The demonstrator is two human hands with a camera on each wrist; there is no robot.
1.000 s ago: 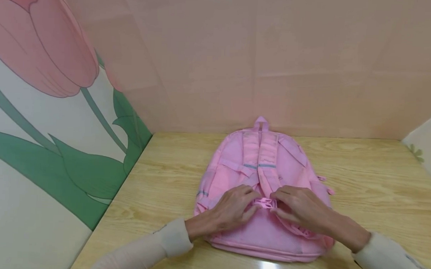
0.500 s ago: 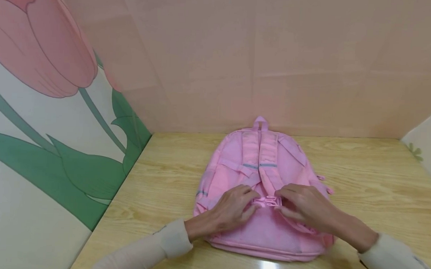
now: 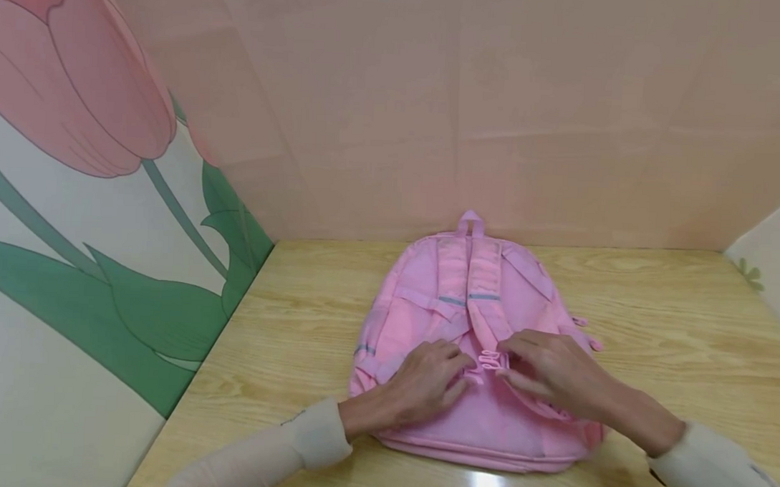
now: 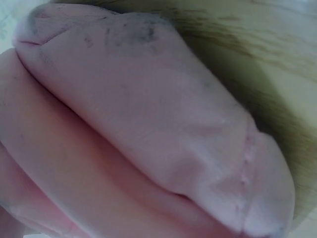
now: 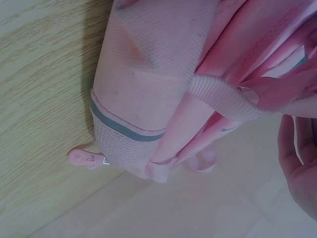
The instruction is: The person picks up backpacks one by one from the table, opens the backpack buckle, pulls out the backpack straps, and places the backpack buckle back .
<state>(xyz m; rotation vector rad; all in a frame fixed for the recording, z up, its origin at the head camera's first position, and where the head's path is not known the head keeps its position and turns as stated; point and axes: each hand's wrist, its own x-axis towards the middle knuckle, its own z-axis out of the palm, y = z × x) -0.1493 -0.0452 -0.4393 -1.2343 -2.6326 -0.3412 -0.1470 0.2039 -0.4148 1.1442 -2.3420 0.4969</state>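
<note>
A pink backpack (image 3: 523, 313) lies on the table with its strap side up and its top loop away from me. Over its lower middle, my left hand (image 3: 427, 381) pinches a small pink buckle piece (image 3: 474, 377) between thumb and fingers. My right hand (image 3: 547, 364) holds a pronged pink buckle piece (image 3: 490, 359), slightly higher and to the right. The two pieces are apart, with a small gap between them. In the right wrist view, part of the right hand (image 5: 299, 163) shows beside a webbing strap (image 5: 223, 96). The left wrist view is mostly filled by backpack fabric (image 4: 138, 99).
Under the backpack is a wood-grain table (image 3: 310, 305). A beige wall covering (image 3: 369, 114) stands behind it, and a tulip-patterned panel (image 3: 188, 286) borders the left. Pink zipper pulls (image 3: 595, 344) stick out at the bag's right side.
The buckle pieces, close together a second ago, have separated. The right hand has shifted slightly right and up with its piece; the left piece now sits lower. The backpack stays in place.
</note>
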